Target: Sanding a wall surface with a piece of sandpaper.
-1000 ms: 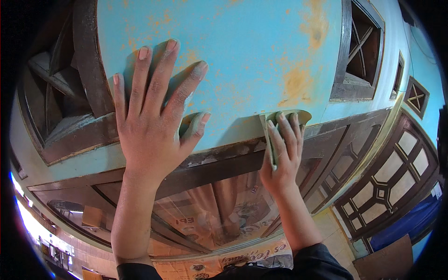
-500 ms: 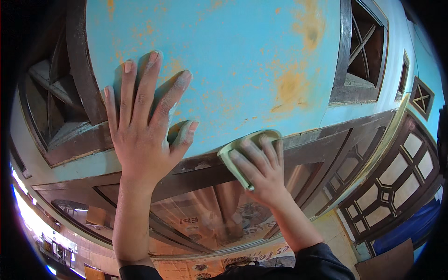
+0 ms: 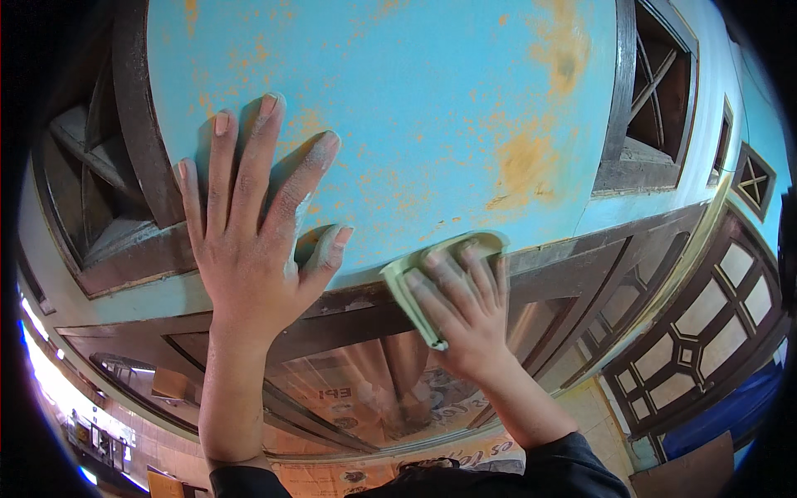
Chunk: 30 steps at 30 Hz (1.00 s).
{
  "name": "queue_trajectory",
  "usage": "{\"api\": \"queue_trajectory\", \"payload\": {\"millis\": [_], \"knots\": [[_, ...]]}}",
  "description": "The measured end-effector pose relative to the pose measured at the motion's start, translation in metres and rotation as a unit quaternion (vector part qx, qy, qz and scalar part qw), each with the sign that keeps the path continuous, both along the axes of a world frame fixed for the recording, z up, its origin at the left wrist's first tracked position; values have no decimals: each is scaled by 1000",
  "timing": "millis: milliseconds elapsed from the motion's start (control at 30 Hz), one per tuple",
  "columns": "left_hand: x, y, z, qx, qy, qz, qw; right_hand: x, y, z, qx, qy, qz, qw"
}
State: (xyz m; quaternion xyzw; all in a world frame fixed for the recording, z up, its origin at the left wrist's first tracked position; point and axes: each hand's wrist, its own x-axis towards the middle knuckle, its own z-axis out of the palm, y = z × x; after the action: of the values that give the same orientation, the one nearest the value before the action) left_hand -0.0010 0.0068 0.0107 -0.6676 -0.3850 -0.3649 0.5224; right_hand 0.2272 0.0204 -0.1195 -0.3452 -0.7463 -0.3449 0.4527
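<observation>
My left hand (image 3: 249, 241) lies spread on a light blue panel (image 3: 390, 100) with orange worn patches, its fingers apart and dusted pale. My right hand (image 3: 469, 303), blurred, presses a pale green sheet (image 3: 400, 278), apparently sandpaper, against the panel's lower edge, where a dark brown wooden trim (image 3: 548, 261) runs. The sheet sticks out around my fingers. Dark recessed openings with crossed bars flank the panel, one at the left (image 3: 93, 170) and one at the right (image 3: 656, 100).
Below the trim are glass panes (image 3: 324, 373) with brown frames and printed paper (image 3: 311, 477) near my body. At the right stand a paneled dark door (image 3: 693, 332), a blue sheet (image 3: 722, 415) and a brown board (image 3: 681, 473). Bright daylight and furniture show at the lower left.
My right hand and the green sheet have moved left and slightly down along the panel's edge, and tilted. My left hand remains spread on the panel; the view has shifted slightly.
</observation>
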Motion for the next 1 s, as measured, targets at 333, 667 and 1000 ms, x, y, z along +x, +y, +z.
{"api": "queue_trajectory", "payload": {"millis": [333,667,1000], "knots": [[-3,3,-1,-1,2,-2,1000,-8,-6,-3,-34,49,24,998],[0,1,-2,-10,-7,-15,1000,6,0,-1,-8,48,3,999],[0,-1,-2,-13,-12,-1,1000,8,0,6,7,108,5,994]]}}
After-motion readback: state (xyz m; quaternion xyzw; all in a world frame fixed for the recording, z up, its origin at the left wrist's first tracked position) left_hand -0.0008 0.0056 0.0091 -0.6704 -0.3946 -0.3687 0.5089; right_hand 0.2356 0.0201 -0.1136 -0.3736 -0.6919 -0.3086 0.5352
